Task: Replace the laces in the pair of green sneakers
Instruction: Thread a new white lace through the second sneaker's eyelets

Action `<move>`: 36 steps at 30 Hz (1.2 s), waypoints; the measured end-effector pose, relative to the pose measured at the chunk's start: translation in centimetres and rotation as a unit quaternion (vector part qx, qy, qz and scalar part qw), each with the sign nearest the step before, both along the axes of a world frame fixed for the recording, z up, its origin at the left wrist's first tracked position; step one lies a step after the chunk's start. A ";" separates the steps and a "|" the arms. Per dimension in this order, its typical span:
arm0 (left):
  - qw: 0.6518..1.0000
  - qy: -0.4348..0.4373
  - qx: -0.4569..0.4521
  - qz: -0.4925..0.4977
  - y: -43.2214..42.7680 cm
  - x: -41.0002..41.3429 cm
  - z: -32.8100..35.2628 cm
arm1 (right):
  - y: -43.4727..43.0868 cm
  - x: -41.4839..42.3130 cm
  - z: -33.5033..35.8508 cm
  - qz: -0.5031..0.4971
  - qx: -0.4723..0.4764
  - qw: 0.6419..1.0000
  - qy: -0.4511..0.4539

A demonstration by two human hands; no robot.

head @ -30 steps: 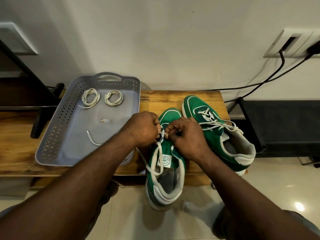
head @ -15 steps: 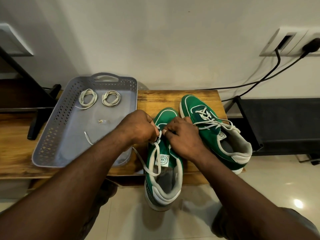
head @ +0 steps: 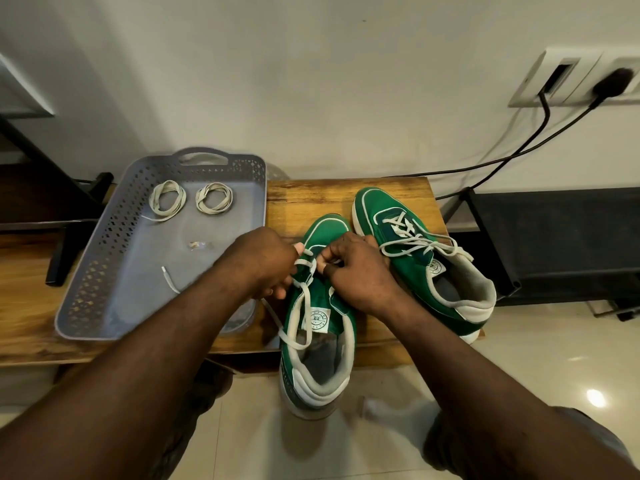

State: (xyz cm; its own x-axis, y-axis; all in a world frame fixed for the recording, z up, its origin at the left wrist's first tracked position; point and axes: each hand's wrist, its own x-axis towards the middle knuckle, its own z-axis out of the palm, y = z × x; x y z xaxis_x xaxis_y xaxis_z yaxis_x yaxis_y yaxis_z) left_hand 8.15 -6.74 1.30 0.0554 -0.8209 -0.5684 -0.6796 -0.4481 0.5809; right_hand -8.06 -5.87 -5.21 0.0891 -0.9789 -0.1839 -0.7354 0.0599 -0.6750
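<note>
Hiding near sneaker (head: 317,313) eyelets, both hands pinching lace (head: 300,306), fingertips unclear

Matt cloth sneakers (head: 322,306); perforated plastic tray (head: 104,265); grained wood bench (head: 311,199).

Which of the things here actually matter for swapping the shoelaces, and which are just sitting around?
Part of the job:
- near sneaker, its lace held by the left hand and right hand
- far sneaker, laced
- two coiled laces in the grey tray

Just lying about:
- wooden bench
- wall socket and black cables
- small scrap in the tray
</note>
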 end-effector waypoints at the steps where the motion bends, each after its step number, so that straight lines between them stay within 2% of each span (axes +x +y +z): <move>1: 1.000 -0.004 0.010 -0.007 0.1 -0.1 -0.1 | 0.0 0.0 0.0 0.000 0.000 1.000 -0.001; 7: 0.995 0.044 0.088 -0.001 -0.3 0.1 -0.1 | 0.1 0.1 0.2 -0.004 -0.003 1.000 -0.001; 12: 0.991 0.073 0.111 0.027 -0.6 0.7 0.0 | 0.1 -0.1 -0.1 0.001 -0.002 1.000 -0.031; 16: 0.995 0.037 0.098 0.002 -0.5 0.6 0.3 | 0.0 -0.4 -0.2 0.002 0.007 0.999 -0.053; 19: 0.997 0.004 0.075 -0.020 -0.4 0.2 0.2 | 0.2 -0.1 -0.5 0.007 -0.021 1.000 -0.022; 25: 0.998 0.055 0.014 0.000 -0.6 0.5 0.1 | -0.1 -0.4 -0.2 0.024 -0.005 1.000 0.014; 29: 0.998 0.061 -0.011 -0.015 -0.5 0.6 0.4 | -0.3 -0.3 -0.4 0.001 0.004 1.000 -0.016; 36: 0.999 0.035 0.028 -0.005 -0.5 0.3 0.0 | -0.3 -0.4 -0.6 -0.026 0.025 0.993 -0.109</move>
State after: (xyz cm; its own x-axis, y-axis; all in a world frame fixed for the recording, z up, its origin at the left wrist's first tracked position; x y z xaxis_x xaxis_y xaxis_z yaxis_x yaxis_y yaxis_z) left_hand 8.42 -7.29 1.29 0.0054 -0.7875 -0.6162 -0.6433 -0.4745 0.6008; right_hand -8.51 -6.18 -5.79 0.0808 -0.9736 -0.2134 -0.5666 0.1313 -0.8134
